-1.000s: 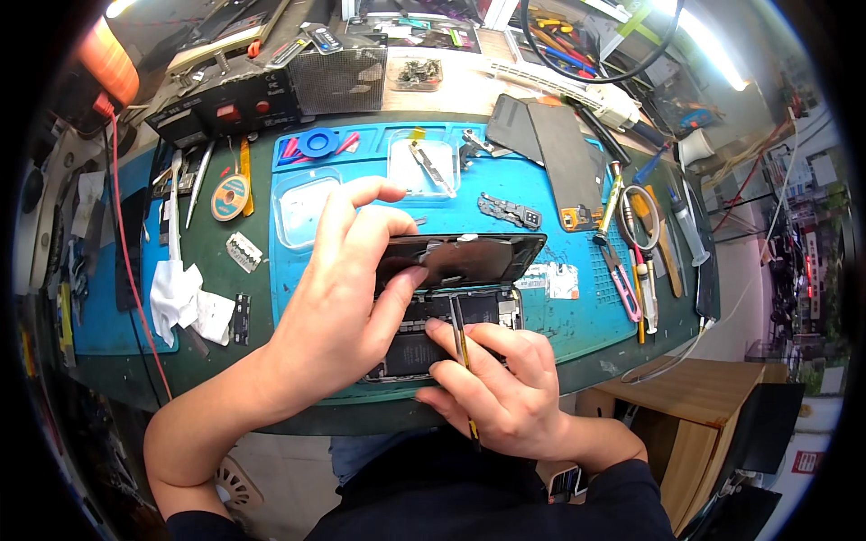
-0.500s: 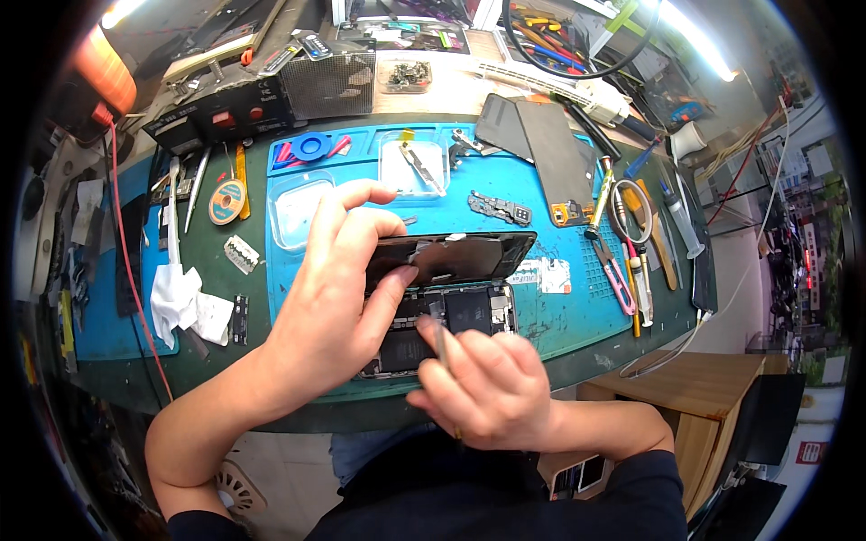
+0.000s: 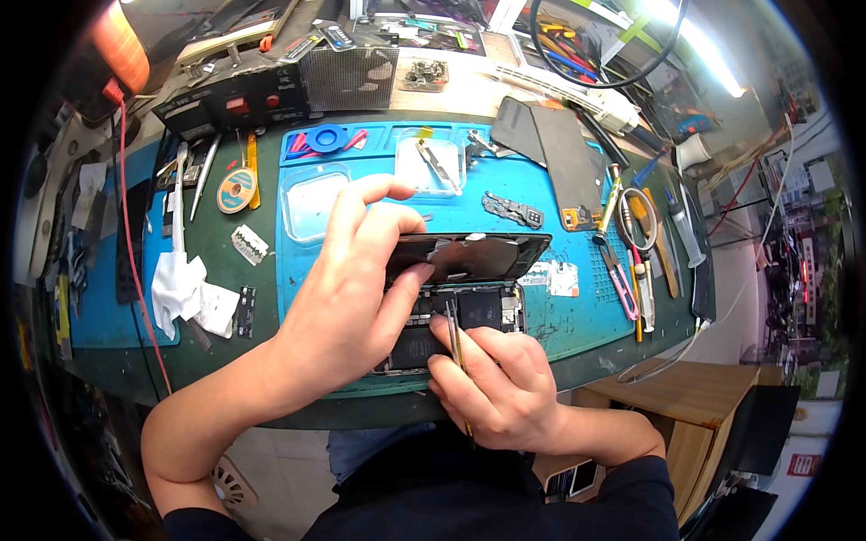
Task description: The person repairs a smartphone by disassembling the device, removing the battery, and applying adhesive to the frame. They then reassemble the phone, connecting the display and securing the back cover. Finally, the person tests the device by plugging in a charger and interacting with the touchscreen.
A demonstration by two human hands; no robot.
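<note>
An opened phone body [image 3: 480, 308] lies near the front edge of the blue mat, its dark batteries and circuit parts exposed. Its dark screen panel [image 3: 492, 258] is tilted up along the far side. My left hand [image 3: 341, 287] grips that panel by its left end, thumb on the inner face and fingers behind. In my right hand [image 3: 507, 389] is a pair of tweezers [image 3: 456, 341], pinched between thumb and fingers. Their tips point away from me, over the middle of the phone body. Whether the tips touch a part cannot be made out. My left hand hides the body's left end.
Clear plastic trays [image 3: 311, 203] and a small camera-like module [image 3: 512, 210] sit on the blue mat [image 3: 577, 311]. Pink-handled scissors [image 3: 620, 287] and several tools lie right. A solder wire spool [image 3: 236, 190], a razor blade [image 3: 250, 245] and white tissue [image 3: 179, 293] lie left.
The view has shifted slightly, so the bench appears farther right. The tweezers in my right hand now stand straighter and show more clearly. My left hand still holds the screen panel up.
</note>
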